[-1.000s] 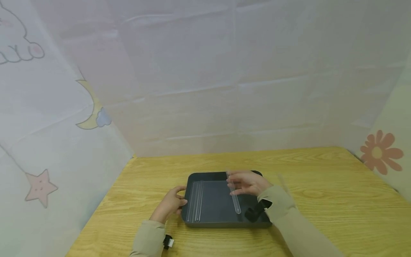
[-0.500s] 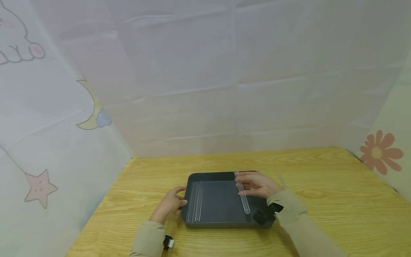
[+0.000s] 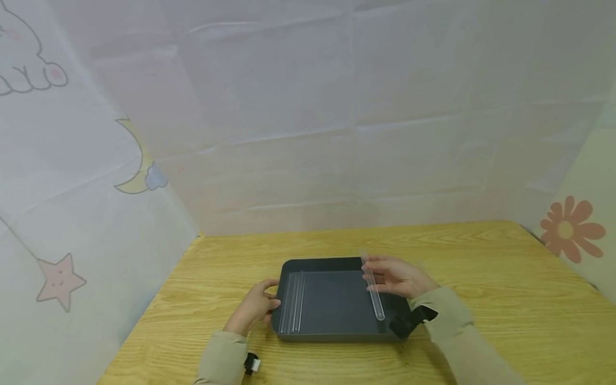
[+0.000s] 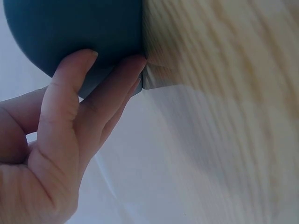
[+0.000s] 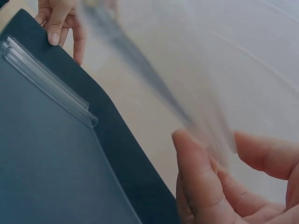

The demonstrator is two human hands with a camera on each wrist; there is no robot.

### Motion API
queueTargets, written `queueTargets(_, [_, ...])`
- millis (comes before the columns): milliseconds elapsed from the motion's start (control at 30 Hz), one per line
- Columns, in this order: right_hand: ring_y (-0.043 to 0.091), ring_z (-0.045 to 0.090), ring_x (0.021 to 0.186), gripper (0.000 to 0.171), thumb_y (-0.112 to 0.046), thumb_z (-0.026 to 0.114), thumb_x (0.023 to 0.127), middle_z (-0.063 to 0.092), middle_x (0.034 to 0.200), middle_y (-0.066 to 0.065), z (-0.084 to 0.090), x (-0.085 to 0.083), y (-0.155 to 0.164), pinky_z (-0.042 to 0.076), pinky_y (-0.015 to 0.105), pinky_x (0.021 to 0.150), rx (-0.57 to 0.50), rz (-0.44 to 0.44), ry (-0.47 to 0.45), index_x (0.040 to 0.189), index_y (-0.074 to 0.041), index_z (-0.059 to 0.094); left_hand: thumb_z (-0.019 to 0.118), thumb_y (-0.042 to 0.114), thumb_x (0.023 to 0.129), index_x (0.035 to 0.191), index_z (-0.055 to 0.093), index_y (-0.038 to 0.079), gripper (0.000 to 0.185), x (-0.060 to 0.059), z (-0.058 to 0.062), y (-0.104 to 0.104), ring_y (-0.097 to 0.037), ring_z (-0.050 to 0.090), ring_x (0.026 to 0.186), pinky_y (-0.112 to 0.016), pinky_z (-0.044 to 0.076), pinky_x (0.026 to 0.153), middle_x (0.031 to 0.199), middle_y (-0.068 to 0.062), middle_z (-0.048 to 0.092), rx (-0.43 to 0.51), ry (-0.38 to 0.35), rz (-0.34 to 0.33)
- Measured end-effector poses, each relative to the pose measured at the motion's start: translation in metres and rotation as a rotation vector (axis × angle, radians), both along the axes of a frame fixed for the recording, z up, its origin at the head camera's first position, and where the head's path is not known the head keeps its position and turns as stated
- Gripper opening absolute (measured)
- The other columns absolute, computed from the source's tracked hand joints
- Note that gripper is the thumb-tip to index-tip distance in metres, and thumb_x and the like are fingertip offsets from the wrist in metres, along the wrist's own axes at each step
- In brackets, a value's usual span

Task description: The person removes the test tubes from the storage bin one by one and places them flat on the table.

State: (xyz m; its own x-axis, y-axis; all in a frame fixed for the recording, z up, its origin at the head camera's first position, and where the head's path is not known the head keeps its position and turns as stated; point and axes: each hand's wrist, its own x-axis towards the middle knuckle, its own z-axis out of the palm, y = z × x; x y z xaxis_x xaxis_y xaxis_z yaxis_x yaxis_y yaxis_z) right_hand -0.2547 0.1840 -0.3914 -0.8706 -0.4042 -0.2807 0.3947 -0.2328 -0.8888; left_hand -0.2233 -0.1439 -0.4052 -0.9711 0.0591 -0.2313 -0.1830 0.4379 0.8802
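My right hand (image 3: 392,275) pinches a clear test tube (image 3: 376,302) near its upper end, over the right part of a dark grey tray (image 3: 332,305). The tube slants, its rounded end pointing down toward me. Up close in the right wrist view it is a blurred, see-through shape between thumb and fingers (image 5: 205,182). At the tray's left side my left hand (image 3: 255,302) holds the wall, thumb at the rim and the other fingers low on the outside. Several more clear test tubes (image 3: 291,302) lie side by side in the tray along its left wall.
The tray stands on a yellow wood-grain table (image 3: 481,299). Pale printed cloth (image 3: 308,133) hangs behind and at both sides of the table. A small black wrist device (image 3: 252,363) is by the left sleeve.
My right hand has moved to the right across the tray with the test tube in its fingers. The left hand and the tubes in the tray have stayed in place.
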Motion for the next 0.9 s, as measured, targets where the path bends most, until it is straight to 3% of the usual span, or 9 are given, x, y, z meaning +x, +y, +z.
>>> queueTargets(567, [0.017, 0.056, 0.095, 0.067, -0.009, 0.054, 0.1, 0.051, 0.11, 0.006, -0.001, 0.003, 0.024, 0.052, 0.037, 0.083, -0.011, -0.009, -0.012, 0.151, 0.001, 0.012, 0.057, -0.011, 0.091, 0.142, 0.042, -0.005, 0.053, -0.001, -0.001, 0.0, -0.024, 0.064, 0.078, -0.03, 0.05, 0.055, 0.106, -0.024, 0.061, -0.016, 0.005, -0.006])
queueTargets(900, [0.016, 0.053, 0.101, 0.075, -0.013, 0.053, 0.101, 0.025, 0.143, 0.022, -0.007, 0.005, 0.043, 0.05, 0.036, 0.086, 0.05, -0.012, 0.019, 0.155, -0.002, 0.003, 0.057, -0.012, 0.091, 0.141, 0.042, -0.005, 0.052, 0.001, 0.001, 0.0, -0.023, 0.064, 0.077, -0.028, 0.049, 0.054, 0.106, -0.024, 0.061, 0.001, -0.003, 0.0])
